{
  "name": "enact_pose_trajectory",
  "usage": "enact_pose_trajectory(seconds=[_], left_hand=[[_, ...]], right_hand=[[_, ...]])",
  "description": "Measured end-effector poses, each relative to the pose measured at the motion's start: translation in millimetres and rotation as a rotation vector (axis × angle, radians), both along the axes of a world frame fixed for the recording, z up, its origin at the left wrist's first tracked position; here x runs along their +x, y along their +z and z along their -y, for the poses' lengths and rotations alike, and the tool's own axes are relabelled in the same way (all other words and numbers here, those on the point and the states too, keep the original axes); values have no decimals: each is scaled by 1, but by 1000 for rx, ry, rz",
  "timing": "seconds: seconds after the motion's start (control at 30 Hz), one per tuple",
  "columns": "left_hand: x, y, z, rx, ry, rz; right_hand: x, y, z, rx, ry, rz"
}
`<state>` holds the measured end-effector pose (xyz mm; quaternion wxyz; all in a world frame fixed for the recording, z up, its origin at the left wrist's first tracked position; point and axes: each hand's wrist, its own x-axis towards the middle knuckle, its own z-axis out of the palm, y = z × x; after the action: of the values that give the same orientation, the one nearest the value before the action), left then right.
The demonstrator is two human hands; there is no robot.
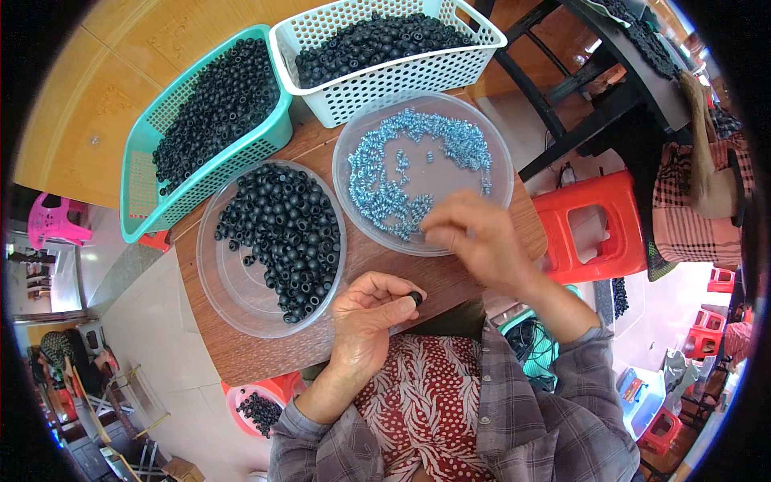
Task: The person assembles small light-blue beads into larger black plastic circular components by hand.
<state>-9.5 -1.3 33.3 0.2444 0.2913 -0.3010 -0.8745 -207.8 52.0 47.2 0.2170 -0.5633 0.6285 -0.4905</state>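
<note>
My left hand (369, 317) is closed above the front edge of the brown table, pinching a small black bead-like cap (415, 297) between thumb and fingertips. Over the near rim of a clear round tub (502, 189) is my right hand (478, 241), slightly blurred, its fingertips drawn together. Whatever they may hold is too small to make out. Many small blue-silver springs (385, 197) lie scattered in that tub. To its left, a second clear tub (207, 293) holds a heap of hollow black caps (293, 233).
Behind the tubs, a teal basket (135, 181) and a white basket (401, 87) are filled with more black pieces. The wooden table (241, 361) ends close to my lap. A red stool (562, 241) stands at the right; a pink bowl (237, 406) sits below on the left.
</note>
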Motion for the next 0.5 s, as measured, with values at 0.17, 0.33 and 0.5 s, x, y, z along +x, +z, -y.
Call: enact_pose_trajectory(seconds=[0.17,0.33,0.5], left_hand=[[4,-19,2,9,-42,10],[2,-23,3,20,-16,25],[4,-24,3,8,-14,15]], right_hand=[[-34,-11,38,-33,-101,-259],[-46,-30,55,31,-2,-686],[-47,-27,56,40,-34,-723]])
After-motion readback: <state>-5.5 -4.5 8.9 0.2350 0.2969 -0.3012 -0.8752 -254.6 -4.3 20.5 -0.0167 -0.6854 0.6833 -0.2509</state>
